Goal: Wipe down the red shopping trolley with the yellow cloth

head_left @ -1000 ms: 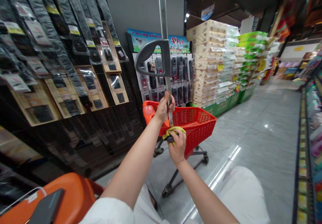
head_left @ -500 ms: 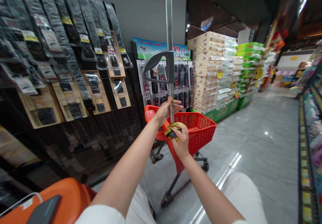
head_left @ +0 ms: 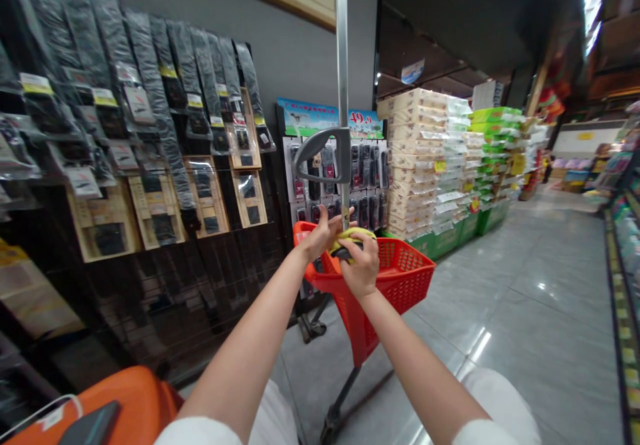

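A tall metal pole [head_left: 342, 65] with a grey loop-shaped handle [head_left: 320, 158] stands upright in front of me. My left hand [head_left: 323, 233] is beside the pole's lower part, thumb raised and fingers apart, holding nothing that I can make out. In my right hand [head_left: 363, 261] is a yellow and black object [head_left: 354, 235], gripped against the lower end of the pole. Behind both hands sits a red shopping cart [head_left: 407, 265] with a perforated basket.
Packaged belts [head_left: 150, 58] hang on the wall at left above boxed sets. Stacked cartons [head_left: 415, 158] stand behind the cart. An orange surface [head_left: 135, 405] with a dark device [head_left: 93, 425] is at lower left. Shelving [head_left: 625, 311] lines the right edge.
The view has tilted up, so the scene sits lower. Along the pole, the yellow object and my right hand are now higher, closer to my left hand.
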Demonstrator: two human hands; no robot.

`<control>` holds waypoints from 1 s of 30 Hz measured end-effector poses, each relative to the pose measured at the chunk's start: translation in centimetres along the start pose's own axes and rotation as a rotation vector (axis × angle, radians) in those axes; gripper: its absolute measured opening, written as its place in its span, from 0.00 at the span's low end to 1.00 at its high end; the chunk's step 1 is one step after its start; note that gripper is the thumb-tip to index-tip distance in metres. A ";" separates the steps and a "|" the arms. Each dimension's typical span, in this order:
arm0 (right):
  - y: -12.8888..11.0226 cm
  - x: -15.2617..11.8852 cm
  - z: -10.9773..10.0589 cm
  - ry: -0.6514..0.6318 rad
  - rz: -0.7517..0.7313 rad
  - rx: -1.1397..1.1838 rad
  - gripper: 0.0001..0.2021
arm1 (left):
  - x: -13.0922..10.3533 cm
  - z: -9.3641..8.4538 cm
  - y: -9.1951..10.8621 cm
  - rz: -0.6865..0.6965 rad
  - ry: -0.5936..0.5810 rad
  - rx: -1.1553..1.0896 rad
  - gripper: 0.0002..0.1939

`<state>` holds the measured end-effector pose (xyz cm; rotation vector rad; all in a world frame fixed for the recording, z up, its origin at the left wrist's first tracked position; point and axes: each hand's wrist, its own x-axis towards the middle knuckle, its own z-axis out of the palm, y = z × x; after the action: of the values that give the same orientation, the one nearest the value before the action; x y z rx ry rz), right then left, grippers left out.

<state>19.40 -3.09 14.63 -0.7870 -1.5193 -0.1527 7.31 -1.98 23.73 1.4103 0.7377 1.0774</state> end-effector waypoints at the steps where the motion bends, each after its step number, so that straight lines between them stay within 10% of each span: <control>1: -0.4 1.6 0.0 0.018 0.010 0.013 0.17 | -0.2 -0.4 -0.5 0.006 0.004 -0.026 0.42; 5: -1.4 5.2 -0.2 0.064 0.003 0.014 0.17 | -1.4 -2.4 -3.3 -0.032 0.133 -0.001 0.41; 11: -1.0 4.2 -0.1 0.010 -0.118 -0.077 0.16 | -2.7 -2.1 -6.1 0.010 0.086 0.111 0.12; 19: -3.7 14.8 -1.0 0.145 -0.169 0.012 0.17 | -1.3 -1.2 -7.5 0.093 0.064 0.137 0.18; 30: -3.4 16.2 -1.5 0.114 -0.266 -0.048 0.17 | -1.2 -1.1 -7.7 0.008 0.101 0.130 0.19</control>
<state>20.25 -0.36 30.99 -0.6008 -1.5108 -0.4268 6.99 -1.49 15.86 1.4778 0.8885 1.1302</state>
